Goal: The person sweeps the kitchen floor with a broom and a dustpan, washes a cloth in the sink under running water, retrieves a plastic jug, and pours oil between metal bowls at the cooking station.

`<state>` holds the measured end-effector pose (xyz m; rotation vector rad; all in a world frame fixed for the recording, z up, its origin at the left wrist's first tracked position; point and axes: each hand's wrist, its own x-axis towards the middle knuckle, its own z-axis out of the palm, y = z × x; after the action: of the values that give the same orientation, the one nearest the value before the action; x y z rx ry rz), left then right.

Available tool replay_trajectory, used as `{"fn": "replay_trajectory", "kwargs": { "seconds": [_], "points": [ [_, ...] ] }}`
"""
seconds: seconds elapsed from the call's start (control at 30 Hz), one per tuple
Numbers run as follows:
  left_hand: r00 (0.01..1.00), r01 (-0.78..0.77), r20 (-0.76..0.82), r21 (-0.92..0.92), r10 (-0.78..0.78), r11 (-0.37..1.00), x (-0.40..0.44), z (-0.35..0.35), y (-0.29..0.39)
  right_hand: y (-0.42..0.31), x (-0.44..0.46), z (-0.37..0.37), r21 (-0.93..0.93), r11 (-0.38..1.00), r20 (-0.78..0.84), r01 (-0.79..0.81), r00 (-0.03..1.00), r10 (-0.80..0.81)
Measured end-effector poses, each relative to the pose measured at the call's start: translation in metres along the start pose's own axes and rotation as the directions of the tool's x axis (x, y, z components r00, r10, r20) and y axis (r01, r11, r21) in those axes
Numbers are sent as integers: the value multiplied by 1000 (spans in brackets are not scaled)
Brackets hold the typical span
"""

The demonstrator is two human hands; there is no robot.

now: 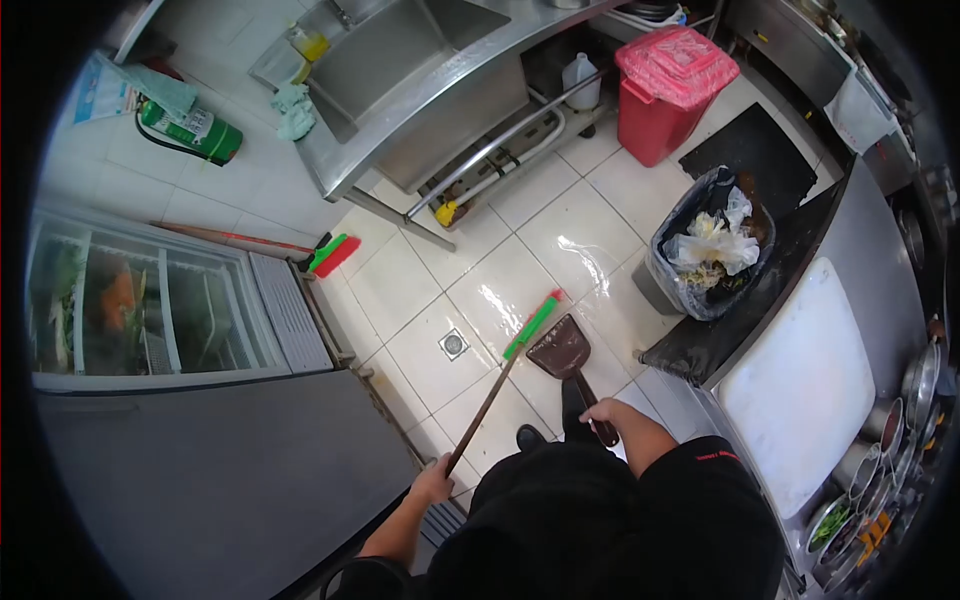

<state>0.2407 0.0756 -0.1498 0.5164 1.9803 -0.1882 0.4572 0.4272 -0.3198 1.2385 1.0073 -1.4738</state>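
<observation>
A commercial kitchen
Stainless-steel sink (pixel 395 60), glass-fronted fridge (pixel 212 310), big white cutting board (pixel 800 390) with metal pots (pixel 856 468) beside it, wall-mounted fire extinguisher (pixel 190 133), and a drain (pixel 453 344) in the tiled floor (pixel 405 285).

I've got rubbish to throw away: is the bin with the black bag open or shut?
Open: the bin is uncovered, and rubbish shows inside.

No text is legible, the sleeve lettering (pixel 717 458) included.

Bright, fairly even light, source out of frame — white glare on floor tiles (pixel 480 275), highlights on red lid (pixel 676 62) — heavy fisheye bend, black corners.
</observation>
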Motion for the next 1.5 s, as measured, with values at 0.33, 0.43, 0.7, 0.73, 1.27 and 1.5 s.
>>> {"fn": "replay_trajectory", "kwargs": {
  "seconds": [0.33, 0.43, 0.7, 0.73, 1.27, 1.5],
  "points": [
    [985, 134, -88, -176, -151, 975, 18, -6, -57, 23, -132, 15, 347, 794, -146, 499, 865, -479],
    [986, 150, -55, -118, -158, 982, 50, -2, -87, 24, -195, 30, 437, 632, -239, 640, 760, -604],
    [981, 129, -126, -161, -150, 979, 30, 75, -170, 25, -335, 71, 737, -17, -518, 676, 548, -656],
    [980, 106, -145, -185, -134, 977, 6, 78, -168, 25, -341, 66, 780, -129, -500, 612, 486, -717],
    [935, 107, -301, -264, -187, 959, 20, 6, -165, -25, -313, 40, 797, -371, -557, 476, 340, -758],
    [914, 197, -287, -307, -288, 931, 17, -63, -182, -144, -310, 76, 708, 281, -325, 648, 653, -684]
  ]
}}
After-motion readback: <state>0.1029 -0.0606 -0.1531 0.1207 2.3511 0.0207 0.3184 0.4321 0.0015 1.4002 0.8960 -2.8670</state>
